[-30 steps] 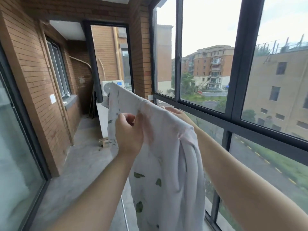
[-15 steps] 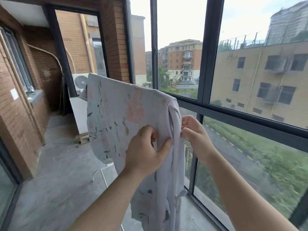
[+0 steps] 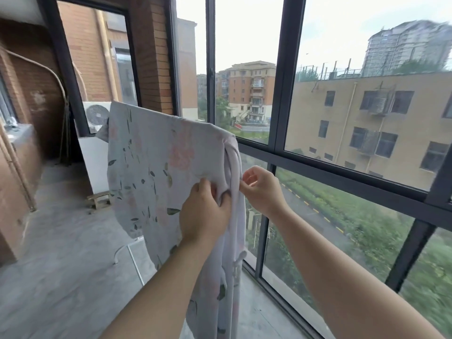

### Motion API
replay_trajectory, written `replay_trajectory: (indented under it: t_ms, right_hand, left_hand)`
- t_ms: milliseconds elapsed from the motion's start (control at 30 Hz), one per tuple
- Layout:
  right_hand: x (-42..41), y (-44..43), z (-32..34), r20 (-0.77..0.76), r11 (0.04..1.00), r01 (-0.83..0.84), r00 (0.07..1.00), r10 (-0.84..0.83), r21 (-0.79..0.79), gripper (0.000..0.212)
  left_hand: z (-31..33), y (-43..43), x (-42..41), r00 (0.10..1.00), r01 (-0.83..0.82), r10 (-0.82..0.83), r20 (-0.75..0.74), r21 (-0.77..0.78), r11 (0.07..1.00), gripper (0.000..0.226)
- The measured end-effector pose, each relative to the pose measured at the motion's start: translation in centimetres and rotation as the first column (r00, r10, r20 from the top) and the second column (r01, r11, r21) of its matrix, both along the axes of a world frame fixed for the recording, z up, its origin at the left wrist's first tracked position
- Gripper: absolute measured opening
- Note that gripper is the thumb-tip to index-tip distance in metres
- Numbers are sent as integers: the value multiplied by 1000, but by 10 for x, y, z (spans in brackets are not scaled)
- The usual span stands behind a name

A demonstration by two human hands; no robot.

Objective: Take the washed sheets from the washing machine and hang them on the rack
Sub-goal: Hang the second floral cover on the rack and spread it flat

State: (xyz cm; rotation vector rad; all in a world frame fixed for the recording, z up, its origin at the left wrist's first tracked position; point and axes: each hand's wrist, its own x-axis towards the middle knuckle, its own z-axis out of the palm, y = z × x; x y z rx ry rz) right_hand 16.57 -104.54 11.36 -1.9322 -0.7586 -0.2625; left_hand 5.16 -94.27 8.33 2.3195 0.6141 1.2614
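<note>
Sheet (image 3: 151, 172) draped high, left hand (image 3: 203, 214) gripping a fold, right hand (image 3: 263, 189) pinching the bunched edge: uneven tug (a judgement) could drag it off.

sheet (image 3: 156, 172) hangs as a wall dead ahead. window frame (image 3: 283, 81) close on its right, narrow gap. left side open over the floor (image 3: 61, 289), only a rack leg (image 3: 135, 264) low down.
</note>
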Motion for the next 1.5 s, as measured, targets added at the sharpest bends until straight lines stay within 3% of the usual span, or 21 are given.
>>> replay_trajectory:
  t_ms: [133,200,267,333,400,533,733,867,933,1033,1133,1267,1400,1500]
  right_hand:
    - [13,-7,2,165,990,80,984,-60,-116,24]
    - [28,-20,11,189,985,171,967,-171,13,23]
    - [42,-30,18,89,944,211,967,-240,256,13]
    - [47,-28,18,115,930,177,968,-224,323,7]
    - [41,-15,12,212,974,71,970,-117,216,13]
    - [29,1,12,217,996,-22,976,1,92,38]
    - [33,-4,39,286,997,-6,958,29,-81,23]
    - [34,-13,51,293,999,34,956,-28,-18,25]
    - [26,-8,49,213,997,-52,976,41,48,23]
    - [18,4,50,125,992,-126,984,128,-25,12]
    - [24,1,62,154,991,-90,983,104,-94,37]
    - [26,0,68,162,996,-77,983,83,-39,32]
    - [16,5,69,143,982,-179,972,187,-65,45]
    - [28,-1,75,156,980,-184,968,194,-76,30]
  left_hand:
    - [7,16,-12,990,-78,96,-103,167,983,38]
    - [21,36,-29,980,-176,191,-60,205,963,36]
    - [35,49,-43,957,-281,264,123,148,948,20]
    - [42,41,-46,924,-324,290,249,112,939,10]
    - [43,22,-33,948,-278,235,214,205,938,38]
    - [44,-5,4,977,-172,205,-63,339,925,73]
    - [82,-14,17,970,-187,207,-130,147,971,72]
    - [96,-23,6,967,-229,239,-86,109,967,73]
    - [99,-33,10,977,-209,214,-23,126,970,71]
    - [102,-39,20,976,-215,220,-1,190,958,60]
    - [100,-31,18,974,-222,228,-4,206,953,56]
    - [96,-29,15,968,-244,249,-20,139,960,57]
    - [94,-35,21,978,-203,210,-3,241,949,51]
    - [104,-25,15,968,-216,242,-63,277,936,59]
